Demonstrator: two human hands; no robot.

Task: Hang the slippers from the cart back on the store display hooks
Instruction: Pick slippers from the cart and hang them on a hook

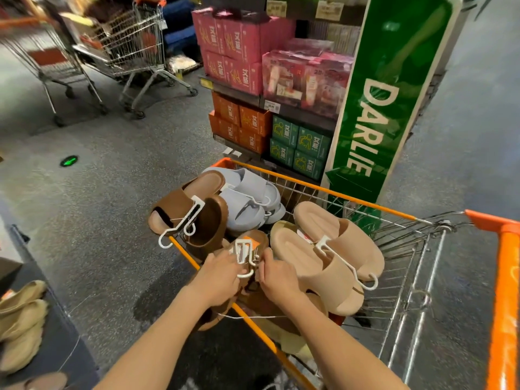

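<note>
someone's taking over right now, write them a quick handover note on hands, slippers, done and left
Left hand and right hand: each has a grip on the brown slipper pair by its white hanger, over the cart's orange rim.
Still in the cart: dark brown pair, pale blue pair, beige pair, all with hangers attached.
Done: nothing visibly hung; no display hooks in view.
Left: lift out this pair, hang it, then the other three.

Speckled grey floor (98, 220), stocked shelves (270, 102), green Darlie sign (374, 114), empty trolleys (132, 43)
</note>
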